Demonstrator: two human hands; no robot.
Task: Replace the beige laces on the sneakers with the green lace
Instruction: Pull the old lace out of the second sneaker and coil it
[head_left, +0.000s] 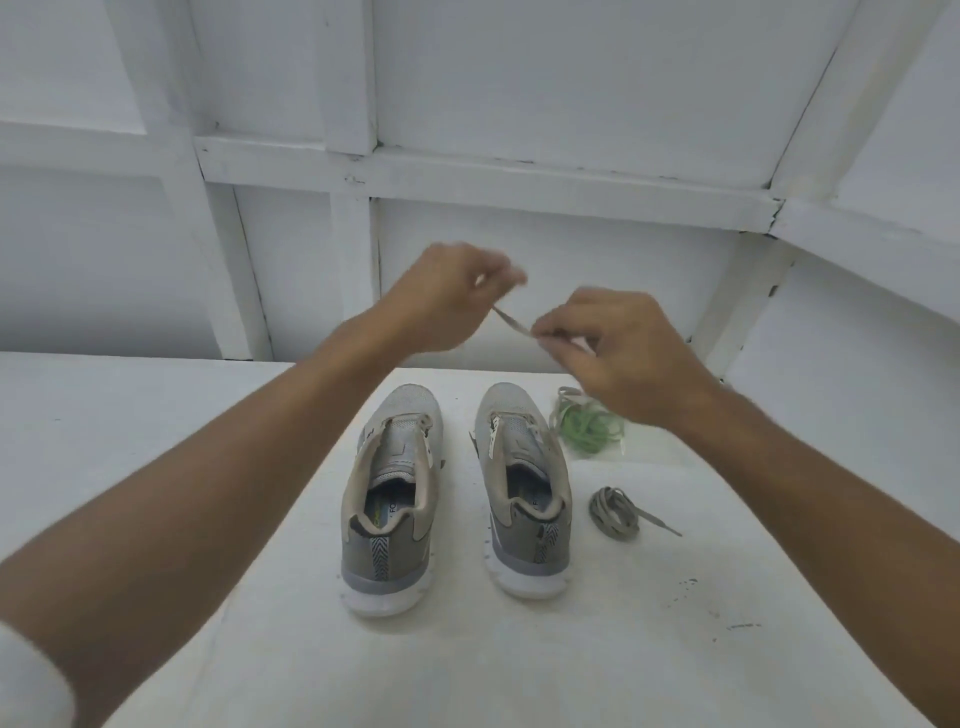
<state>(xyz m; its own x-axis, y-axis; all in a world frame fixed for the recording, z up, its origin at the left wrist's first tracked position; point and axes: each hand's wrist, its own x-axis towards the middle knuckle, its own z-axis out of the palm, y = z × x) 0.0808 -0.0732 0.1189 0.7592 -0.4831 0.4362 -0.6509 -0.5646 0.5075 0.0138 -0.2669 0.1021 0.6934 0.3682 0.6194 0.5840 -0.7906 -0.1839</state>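
Observation:
Two grey-beige sneakers stand side by side on the white table, heels toward me: the left sneaker (390, 493) and the right sneaker (524, 483), both without laces. Above their toes a short stretch of beige lace (511, 323) runs between my hands. My left hand (447, 299) is blurred, its fingers curled at the lace's upper end. My right hand (618, 353) pinches the lower end. A pile of green lace (587, 423) lies right of the right sneaker, partly under my right hand. A coiled beige lace (615, 514) lies nearer me.
The white table (675, 649) has dark specks at the front right. A white panelled wall (519, 182) rises right behind the table's far edge.

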